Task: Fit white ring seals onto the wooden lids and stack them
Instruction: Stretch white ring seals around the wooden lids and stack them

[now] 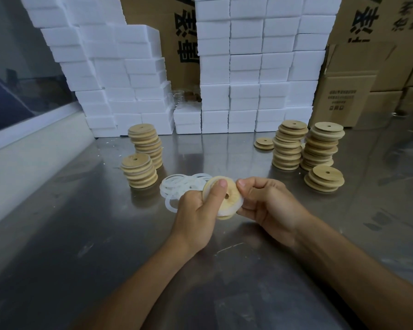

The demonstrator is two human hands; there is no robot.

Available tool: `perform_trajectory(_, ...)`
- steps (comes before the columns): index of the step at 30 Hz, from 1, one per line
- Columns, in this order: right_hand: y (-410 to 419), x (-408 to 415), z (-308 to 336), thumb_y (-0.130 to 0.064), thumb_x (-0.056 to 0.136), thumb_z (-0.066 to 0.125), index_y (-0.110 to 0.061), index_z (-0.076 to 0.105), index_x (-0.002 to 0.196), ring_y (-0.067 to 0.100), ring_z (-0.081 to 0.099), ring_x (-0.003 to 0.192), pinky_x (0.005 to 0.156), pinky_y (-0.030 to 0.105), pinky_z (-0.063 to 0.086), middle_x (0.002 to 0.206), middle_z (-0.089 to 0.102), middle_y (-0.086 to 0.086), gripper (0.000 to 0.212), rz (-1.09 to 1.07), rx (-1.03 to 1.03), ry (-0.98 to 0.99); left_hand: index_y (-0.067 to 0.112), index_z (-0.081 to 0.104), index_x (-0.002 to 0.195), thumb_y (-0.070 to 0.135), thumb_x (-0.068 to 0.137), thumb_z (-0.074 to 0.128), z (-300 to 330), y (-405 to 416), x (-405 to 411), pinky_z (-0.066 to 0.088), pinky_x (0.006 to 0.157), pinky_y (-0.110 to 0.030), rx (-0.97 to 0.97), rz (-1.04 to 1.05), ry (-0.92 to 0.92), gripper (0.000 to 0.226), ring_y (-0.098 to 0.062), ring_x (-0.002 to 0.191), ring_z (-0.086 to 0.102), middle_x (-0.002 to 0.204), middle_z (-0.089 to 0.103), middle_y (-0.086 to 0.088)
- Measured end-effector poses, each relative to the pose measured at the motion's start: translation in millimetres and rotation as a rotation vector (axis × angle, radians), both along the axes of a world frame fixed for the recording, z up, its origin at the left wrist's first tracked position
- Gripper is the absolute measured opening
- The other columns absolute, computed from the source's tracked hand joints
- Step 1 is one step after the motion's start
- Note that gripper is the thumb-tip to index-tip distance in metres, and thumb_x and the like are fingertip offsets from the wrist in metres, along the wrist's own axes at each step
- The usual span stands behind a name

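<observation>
Both my hands hold one round wooden lid (231, 195) with a centre hole, tilted up above the metal table. My left hand (198, 208) grips its left edge, thumb on the face. My right hand (267, 201) pinches the right edge, where a white ring seal (240, 203) sits around the rim. A loose heap of white ring seals (177, 186) lies just behind my left hand. Two stacks of lids with white seals (138, 172) (146, 144) stand at the left. Stacks of bare wooden lids (287, 145) (321, 146) (324, 178) stand at the right.
The steel table (105, 234) runs to a wall of white foam boxes (243, 75) at the back. Cardboard cartons (348, 96) stand behind at the right. A low pair of lids (264, 143) lies near the right stacks. A window ledge (22, 148) borders the left.
</observation>
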State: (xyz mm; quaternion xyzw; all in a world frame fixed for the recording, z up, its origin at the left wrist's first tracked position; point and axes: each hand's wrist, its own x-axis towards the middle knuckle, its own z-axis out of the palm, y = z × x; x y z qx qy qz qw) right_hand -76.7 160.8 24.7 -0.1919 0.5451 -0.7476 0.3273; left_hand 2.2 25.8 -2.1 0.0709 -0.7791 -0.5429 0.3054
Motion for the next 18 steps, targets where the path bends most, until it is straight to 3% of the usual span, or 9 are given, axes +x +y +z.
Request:
perform_trajectory(3, -1.3, 1.6, -0.3, -0.028, 0.072, 0.073, -0.014, 0.076, 0.078, 0.019, 0.071, 0.083, 0.076, 0.027, 0.057, 0.090, 0.075, 0.010, 0.016, 0.007, -0.006, 0.022, 0.035, 0.064, 0.051, 0.048, 0.090, 0.044, 0.2, -0.5, 1.3, 0.037, 0.053, -0.007, -0.024, -0.003, -0.007, 0.045, 0.004, 0.050, 0.053, 0.044, 0.054, 0.015)
perform_trajectory(6, -2.0, 3.5, -0.7, -0.031, 0.075, 0.073, -0.017, 0.074, 0.074, 0.019, 0.072, 0.081, 0.068, 0.026, 0.058, 0.090, 0.075, 0.008, 0.014, 0.015, -0.022, -0.004, 0.020, 0.061, 0.050, 0.050, 0.089, 0.045, -1.7, -2.1, 0.6, 0.039, 0.054, -0.009, -0.036, 0.015, -0.002, 0.051, 0.003, 0.051, 0.052, 0.045, 0.053, 0.011)
perform_trajectory(9, -3.3, 4.4, -2.1, -0.033, 0.077, 0.072, -0.018, 0.071, 0.073, 0.017, 0.071, 0.075, 0.061, 0.024, 0.055, 0.087, 0.074, 0.008, 0.015, -0.002, -0.010, 0.003, 0.016, 0.057, 0.052, 0.052, 0.089, 0.045, -2.0, -3.0, -0.3, 0.040, 0.054, -0.012, -0.058, 0.033, -0.002, 0.053, 0.001, 0.051, 0.051, 0.046, 0.053, 0.008)
perform_trajectory(12, -3.8, 4.5, -5.3, -0.025, 0.087, 0.067, -0.013, 0.071, 0.080, 0.017, 0.070, 0.075, 0.061, 0.024, 0.055, 0.085, 0.074, 0.009, 0.014, -0.039, -0.016, 0.047, 0.005, 0.069, 0.067, 0.064, 0.085, 0.046, -3.7, -4.5, -1.0, 0.048, 0.062, -0.022, -0.095, 0.033, -0.042, 0.065, -0.011, 0.062, 0.062, 0.061, 0.067, -0.006)
perform_trajectory(14, -5.0, 5.0, -7.8, -0.018, 0.093, 0.063, -0.009, 0.069, 0.085, 0.013, 0.068, 0.072, 0.061, 0.023, 0.054, 0.078, 0.073, 0.006, 0.013, -0.117, -0.008, 0.166, 0.005, 0.072, 0.076, 0.072, 0.076, 0.047, -5.6, -4.0, -0.7, 0.052, 0.068, -0.032, -0.131, 0.052, -0.066, 0.071, -0.017, 0.070, 0.066, 0.070, 0.071, -0.010)
perform_trajectory(18, -7.3, 6.7, -9.7, -0.001, 0.094, 0.060, -0.013, 0.064, 0.081, 0.006, 0.063, 0.065, 0.061, 0.023, 0.052, 0.068, 0.068, -0.006, 0.018, -0.297, 0.027, 0.678, 0.018, 0.071, 0.077, 0.068, 0.072, 0.058, -2.8, -0.1, 3.0, 0.053, 0.063, -0.045, -0.156, 0.010, -0.097, 0.052, -0.017, 0.067, 0.067, 0.070, 0.070, -0.005)
